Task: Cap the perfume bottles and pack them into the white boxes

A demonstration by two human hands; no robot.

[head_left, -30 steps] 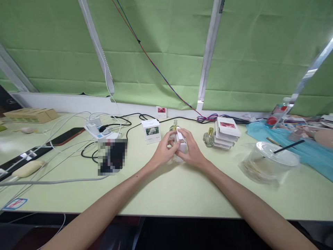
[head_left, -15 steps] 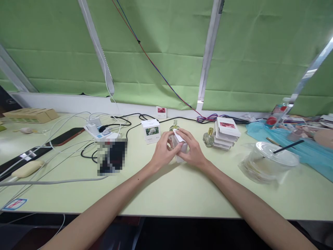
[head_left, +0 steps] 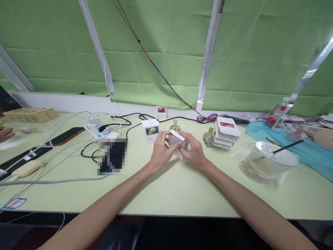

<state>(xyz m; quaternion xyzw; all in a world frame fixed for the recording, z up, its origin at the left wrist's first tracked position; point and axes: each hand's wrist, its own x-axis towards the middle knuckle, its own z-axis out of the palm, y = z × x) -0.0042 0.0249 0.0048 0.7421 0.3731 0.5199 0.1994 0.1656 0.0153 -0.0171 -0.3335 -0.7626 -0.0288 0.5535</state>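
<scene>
A small white carton [head_left: 178, 155] stands tilted between my hands at the middle of the table. My left hand [head_left: 163, 150] grips its left side, thumb across the front. On the other side my right hand [head_left: 193, 150] has its fingers closed round the box. Part of the top flap shows between the fingertips. Just behind the carton is a glass perfume bottle [head_left: 175, 125] with a gold neck, its lower part hidden. Left of my hands stands a white box with a flower picture [head_left: 151, 131]. A second perfume bottle [head_left: 208, 138] is to the right.
A stack of flattened white cartons [head_left: 227, 133] adjoins the second bottle. Farther right are a lidded plastic cup with a black straw [head_left: 273, 159] and blue plastic [head_left: 307, 146]. Cables and a power strip [head_left: 101, 131] lie left. Another person's hand [head_left: 5, 134] shows at the left edge.
The carton has turned and tilted in my hands, so its printed face now shows. My fingers have shifted slightly on it. Another person's hand has come in at the far left.
</scene>
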